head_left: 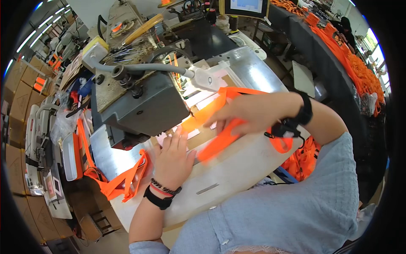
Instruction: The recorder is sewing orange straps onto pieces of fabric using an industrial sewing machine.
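My left hand (174,163) lies flat with its fingers stretched out beside the sewing machine head (144,108). Its fingertips reach a bright orange strap (219,146) and the pale template plates near the needle area. Over the machine bed, my right hand (249,113) has its fingers curled on the orange strap, slightly smeared by motion. One length of strap loops behind this hand, and another hangs down by the wrist. More orange webbing (122,180) with a buckle lies left of my left hand at the table's edge.
A lamp on a grey arm (205,79) lights the work spot. A heap of orange straps (302,158) sits low at the right. Orange webbing (338,55) covers a dark bench farther right. An orange and white tray (72,156) stands at left, near cardboard boxes (21,101).
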Tool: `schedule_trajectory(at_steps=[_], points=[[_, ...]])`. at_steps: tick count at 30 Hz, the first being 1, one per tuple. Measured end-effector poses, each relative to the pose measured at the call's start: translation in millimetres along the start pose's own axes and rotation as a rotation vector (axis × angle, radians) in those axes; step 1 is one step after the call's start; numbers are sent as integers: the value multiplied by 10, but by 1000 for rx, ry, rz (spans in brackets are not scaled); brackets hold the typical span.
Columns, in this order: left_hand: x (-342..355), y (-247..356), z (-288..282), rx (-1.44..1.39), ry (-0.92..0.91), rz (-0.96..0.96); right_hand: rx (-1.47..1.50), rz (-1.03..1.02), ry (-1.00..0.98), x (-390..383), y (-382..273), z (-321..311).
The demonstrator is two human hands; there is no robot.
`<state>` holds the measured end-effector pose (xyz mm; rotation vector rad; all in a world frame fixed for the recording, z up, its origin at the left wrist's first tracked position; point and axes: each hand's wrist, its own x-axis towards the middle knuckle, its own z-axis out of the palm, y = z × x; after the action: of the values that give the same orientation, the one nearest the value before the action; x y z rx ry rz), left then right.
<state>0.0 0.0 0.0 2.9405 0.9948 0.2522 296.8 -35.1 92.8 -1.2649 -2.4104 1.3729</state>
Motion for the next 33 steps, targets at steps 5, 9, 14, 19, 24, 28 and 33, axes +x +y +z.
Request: schedule_trajectory(at_steps=[5,9,14,19,24,28,33], points=[[4,0,-72,-26,4,1,-555,-203,543,-429,-182,130],[11,29,-62,-28,-2,7,-236,45,565,-941,-273,-8],[20,-2,-53,-22,-3,16,-654,-326,525,-420,-139,624],[1,-12,-44,20,10,19,-706,-342,15,-72,-105,745],[11,-45,-5,62,-6,28,-55,-94,140,56,-218,125],[12,-16,-27,4,21,50,30,-51,105,220,-111,-112],[-11,-53,0,48,54,75,111,72,33,465,-39,-41]])
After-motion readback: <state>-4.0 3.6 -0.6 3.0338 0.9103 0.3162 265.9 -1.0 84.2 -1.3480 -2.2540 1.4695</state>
